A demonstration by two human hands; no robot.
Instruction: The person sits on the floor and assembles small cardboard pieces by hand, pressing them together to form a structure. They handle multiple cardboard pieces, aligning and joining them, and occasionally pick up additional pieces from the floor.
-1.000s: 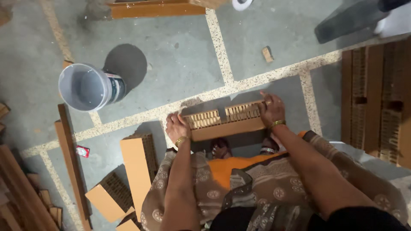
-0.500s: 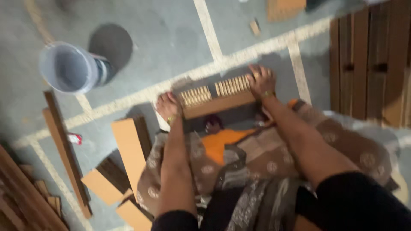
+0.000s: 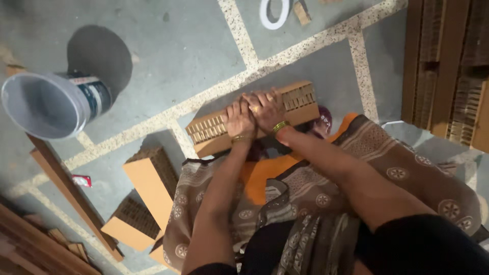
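Head view, as I log it: left hand [image 3: 239,119] and right hand [image 3: 265,108] side by side, palms flat, fingers spread on top of honeycomb cardboard block [image 3: 253,118], which lies on grey floor [image 3: 168,66] just past my knees; grey bucket [image 3: 48,104] stands well left; more cardboard blocks [image 3: 150,186] at lower left

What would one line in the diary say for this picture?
left hand: pressing on cardboard block | right hand: pressing beside it, touching | block: lying on floor | grey bucket: far left | two more blocks: left of knees
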